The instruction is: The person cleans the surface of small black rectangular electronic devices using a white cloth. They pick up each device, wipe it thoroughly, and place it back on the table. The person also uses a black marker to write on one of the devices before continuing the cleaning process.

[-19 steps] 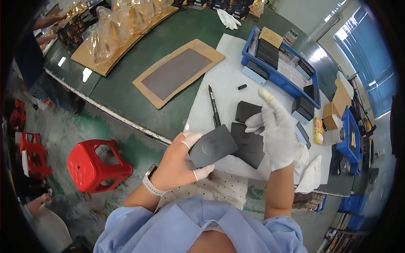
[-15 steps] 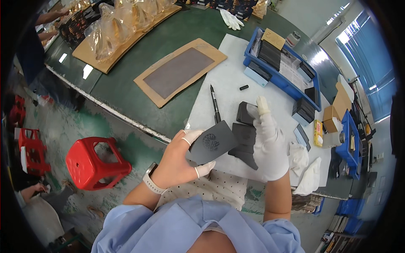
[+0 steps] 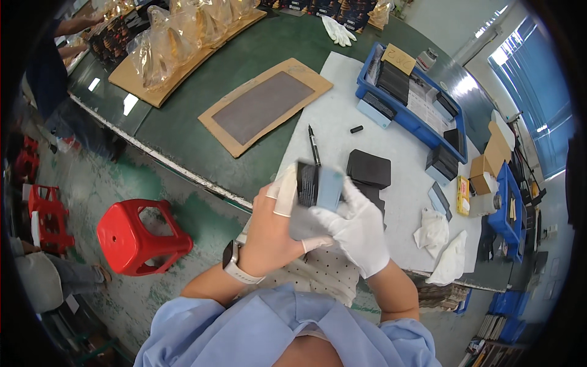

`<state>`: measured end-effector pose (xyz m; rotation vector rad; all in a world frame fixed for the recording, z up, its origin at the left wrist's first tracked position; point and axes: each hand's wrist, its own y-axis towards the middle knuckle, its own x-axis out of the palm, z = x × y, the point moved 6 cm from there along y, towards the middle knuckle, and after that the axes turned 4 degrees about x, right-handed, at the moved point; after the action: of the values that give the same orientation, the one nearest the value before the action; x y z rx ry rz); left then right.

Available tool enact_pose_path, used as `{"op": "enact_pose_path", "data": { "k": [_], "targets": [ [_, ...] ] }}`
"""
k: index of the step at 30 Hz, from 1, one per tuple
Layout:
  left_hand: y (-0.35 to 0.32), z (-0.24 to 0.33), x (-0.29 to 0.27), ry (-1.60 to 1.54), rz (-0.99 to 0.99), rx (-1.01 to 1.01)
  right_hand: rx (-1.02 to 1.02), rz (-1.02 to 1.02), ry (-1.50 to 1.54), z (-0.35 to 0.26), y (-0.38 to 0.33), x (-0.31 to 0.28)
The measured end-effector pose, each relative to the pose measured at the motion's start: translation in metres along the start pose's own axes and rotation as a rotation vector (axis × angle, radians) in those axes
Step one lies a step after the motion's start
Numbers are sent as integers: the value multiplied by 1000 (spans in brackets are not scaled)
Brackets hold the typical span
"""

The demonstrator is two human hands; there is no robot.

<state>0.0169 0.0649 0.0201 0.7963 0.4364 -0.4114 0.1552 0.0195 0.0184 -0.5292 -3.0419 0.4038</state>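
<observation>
In front of me, a thin panel (image 3: 309, 183), black on its left and light blue on its right, stands between my two hands, blurred by motion. My left hand (image 3: 272, 217), with white finger cots on several fingers, grips its left side. The white-gloved right hand (image 3: 359, 229) holds it from the right, fingers bent against the blue part. Just beyond the right hand, a stack of black panels (image 3: 369, 168) lies on the white sheet (image 3: 403, 211). Further pieces under my right hand are partly hidden. An uncapped black marker (image 3: 313, 145) lies beyond the panel, its cap (image 3: 356, 129) to the right.
A blue tray (image 3: 422, 125) at the far right holds dark panels and papers. A brown board with a grey centre (image 3: 263, 107) lies on the green table. Crumpled white cloths (image 3: 449, 257) rest at the right. A red stool (image 3: 140, 235) stands at the left.
The right hand has left the stack and come in to the left hand, onto the panel. The panel's round emblem no longer shows; black and light blue parts now do.
</observation>
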Motion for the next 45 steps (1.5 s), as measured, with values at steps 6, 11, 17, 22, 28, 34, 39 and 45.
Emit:
{"op": "enact_pose_path", "data": {
  "k": [6, 11, 17, 22, 28, 34, 39, 45],
  "targets": [
    [1, -2, 9, -35, -9, 48, 112, -172, 42, 2, -1, 14],
    [3, -1, 6, -177, -79, 14, -52, -33, -30, -7, 3, -1],
    [5, 5, 1, -288, -145, 3, -178, 374, 213, -32, 10, -62],
    [9, 13, 5, -246, -202, 77, -272, 17, -330, -32, 2, -29],
    [1, 12, 4, -430, -261, 36, -40, 184, 24, -38, 19, -64],
    [1, 14, 11, -439, -361, -3, -14, -79, -52, -23, 12, -40],
    [1, 11, 9, -441, -382, 21, 86, 44, -99, -35, 12, -61],
    [0, 3, 16, -465, -282, -49, 7, -72, 109, -21, 10, -40]
  ]
}}
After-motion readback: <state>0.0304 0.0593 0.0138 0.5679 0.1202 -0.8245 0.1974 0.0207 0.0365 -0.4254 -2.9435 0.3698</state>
